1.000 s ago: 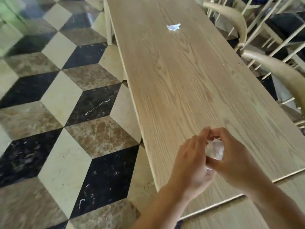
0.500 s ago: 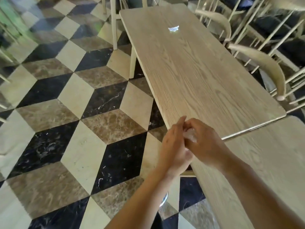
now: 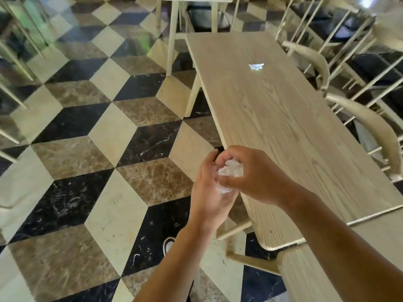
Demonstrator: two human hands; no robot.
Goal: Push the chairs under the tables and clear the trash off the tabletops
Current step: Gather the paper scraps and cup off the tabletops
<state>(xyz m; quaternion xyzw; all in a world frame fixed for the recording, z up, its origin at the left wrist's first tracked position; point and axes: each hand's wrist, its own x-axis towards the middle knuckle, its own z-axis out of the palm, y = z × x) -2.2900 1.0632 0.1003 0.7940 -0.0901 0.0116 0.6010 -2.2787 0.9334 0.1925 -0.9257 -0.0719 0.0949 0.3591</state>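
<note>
Both of my hands meet at the near left edge of a long light-wood table (image 3: pixel 283 131). My left hand (image 3: pixel 209 192) and my right hand (image 3: pixel 255 177) are closed together around a crumpled wad of clear plastic trash (image 3: pixel 231 171), which shows between the fingers. A second scrap of white, shiny trash (image 3: pixel 256 66) lies on the tabletop toward the far end. Two curved-back wooden chairs (image 3: pixel 375 131) (image 3: pixel 314 59) stand along the table's right side, their backs close to its edge.
A second wooden tabletop (image 3: pixel 381 232) butts against the near end at the lower right. A pale chair or stool (image 3: pixel 192 14) stands past the far end. More chairs (image 3: pixel 349 25) crowd the upper right. Checkered marble floor (image 3: pixel 98 149) spreads out on the left.
The view has pulled back and away from the table. My hands, still together on the plastic wad, have moved from over the tabletop to its left edge, above the floor.
</note>
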